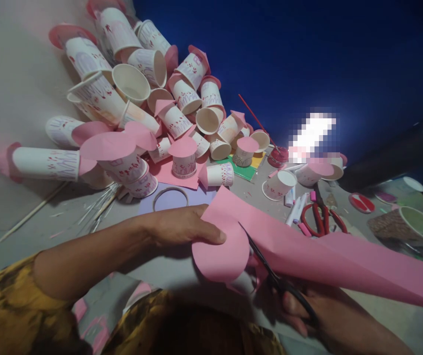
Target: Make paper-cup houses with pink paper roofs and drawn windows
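My left hand (189,227) pinches a sheet of pink paper (281,231), its thumb lying on top near a rounded, partly cut edge. From there the sheet stretches far to the right in a long strip. Black-handled scissors (270,268) are in my right hand (307,305), fingers wrapped in the handles. Their blades reach into the paper beside the curve, with one blade showing on top. The fingers of my left hand beneath the paper are hidden.
Many decorated paper cups (176,118) with pink paper tops are heaped at the back left. Pliers with red handles (322,219), markers (296,209) and a clear cup of brown bits (400,227) lie to the right. A ring (170,190) and thin sticks (100,207) are at left.
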`<state>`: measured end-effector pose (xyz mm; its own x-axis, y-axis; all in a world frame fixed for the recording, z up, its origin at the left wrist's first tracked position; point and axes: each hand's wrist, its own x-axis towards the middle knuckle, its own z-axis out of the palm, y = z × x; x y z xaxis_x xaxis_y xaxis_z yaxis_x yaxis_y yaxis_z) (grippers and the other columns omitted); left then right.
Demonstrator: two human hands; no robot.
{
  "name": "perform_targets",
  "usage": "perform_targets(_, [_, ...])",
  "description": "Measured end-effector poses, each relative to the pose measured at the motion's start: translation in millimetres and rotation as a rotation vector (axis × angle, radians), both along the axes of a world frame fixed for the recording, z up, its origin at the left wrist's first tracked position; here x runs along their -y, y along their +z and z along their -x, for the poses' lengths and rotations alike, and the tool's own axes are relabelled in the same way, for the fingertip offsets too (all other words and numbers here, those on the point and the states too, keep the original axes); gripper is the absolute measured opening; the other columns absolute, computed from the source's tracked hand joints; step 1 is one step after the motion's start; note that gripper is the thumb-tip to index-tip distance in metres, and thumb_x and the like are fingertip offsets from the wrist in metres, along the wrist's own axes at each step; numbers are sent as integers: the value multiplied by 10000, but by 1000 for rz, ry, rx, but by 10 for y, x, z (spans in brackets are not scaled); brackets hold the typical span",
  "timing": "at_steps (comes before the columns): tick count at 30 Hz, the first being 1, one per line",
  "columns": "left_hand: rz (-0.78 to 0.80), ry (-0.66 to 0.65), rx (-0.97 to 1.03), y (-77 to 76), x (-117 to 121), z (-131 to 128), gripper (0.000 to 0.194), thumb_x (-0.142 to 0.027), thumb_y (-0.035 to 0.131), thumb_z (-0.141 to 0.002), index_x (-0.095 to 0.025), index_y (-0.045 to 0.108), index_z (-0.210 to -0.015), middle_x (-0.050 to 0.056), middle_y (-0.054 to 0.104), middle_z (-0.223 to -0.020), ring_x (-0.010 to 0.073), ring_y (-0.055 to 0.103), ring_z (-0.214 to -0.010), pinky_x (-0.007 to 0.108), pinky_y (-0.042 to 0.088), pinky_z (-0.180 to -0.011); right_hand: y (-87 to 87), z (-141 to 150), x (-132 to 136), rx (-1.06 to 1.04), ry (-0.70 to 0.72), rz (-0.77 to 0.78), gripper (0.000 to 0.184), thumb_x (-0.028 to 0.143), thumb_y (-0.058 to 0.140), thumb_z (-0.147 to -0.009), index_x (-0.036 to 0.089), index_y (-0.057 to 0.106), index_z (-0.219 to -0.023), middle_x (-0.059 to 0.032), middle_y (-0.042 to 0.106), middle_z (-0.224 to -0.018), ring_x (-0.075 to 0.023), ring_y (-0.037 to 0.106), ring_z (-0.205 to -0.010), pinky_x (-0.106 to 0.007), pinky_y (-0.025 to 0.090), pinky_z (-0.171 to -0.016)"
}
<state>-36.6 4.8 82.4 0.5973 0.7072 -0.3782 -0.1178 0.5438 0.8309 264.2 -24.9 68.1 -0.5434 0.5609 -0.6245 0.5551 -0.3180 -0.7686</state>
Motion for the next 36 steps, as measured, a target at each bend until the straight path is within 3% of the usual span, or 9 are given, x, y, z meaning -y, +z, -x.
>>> perform_targets(5, [-2,7,11,-28,-1,-17,145,-191,769,-752,-152,765,-892,43,751,-846,187,636,-760,297,479,-745,51,21,-59,-18,112,-46,667,758,534,-897,199,503,-533,-11,513,-611,-161,481,-665,-296,433,-736])
perform_targets(11, [59,-7,8,-52,-24,-13,171,-186,789,-720,-142,760,-883,26,731,-818,164,611,-730,278,463,-701,98,53,-104,-9,144,-33,688,790,543,-863,208,458,-505,-7,494,-612,-162,463,-668,-297,455,-781])
perform_targets(19, [89,7,107,-79,-3,-31,173,-164,787,-726,-142,774,-896,30,743,-819,157,625,-735,263,475,-703,101,91,-25,-18,23,-9,681,791,582,-833,211,448,-503,-7,477,-600,-157,436,-647,-308,428,-723])
perform_targets(25, [116,13,132,-102,7,-55,162,-148,788,-708,-142,768,-869,34,755,-828,159,641,-742,266,488,-727,114,80,-32,-26,14,14,650,760,602,-838,206,486,-518,-7,490,-598,-158,443,-650,-306,440,-725])
perform_targets(32, [129,12,151,-106,6,-58,172,-151,799,-690,-144,769,-859,36,762,-824,161,649,-735,269,493,-714,63,63,-74,-67,97,-3,622,711,599,-864,209,480,-516,-2,490,-589,-153,438,-628,-311,450,-742])
perform_targets(36, [102,43,117,-99,-1,-54,174,-214,810,-727,-134,783,-880,75,784,-850,193,675,-784,287,506,-732,53,52,-27,-14,24,-48,593,679,611,-881,210,502,-535,7,493,-556,-156,472,-622,-319,458,-760])
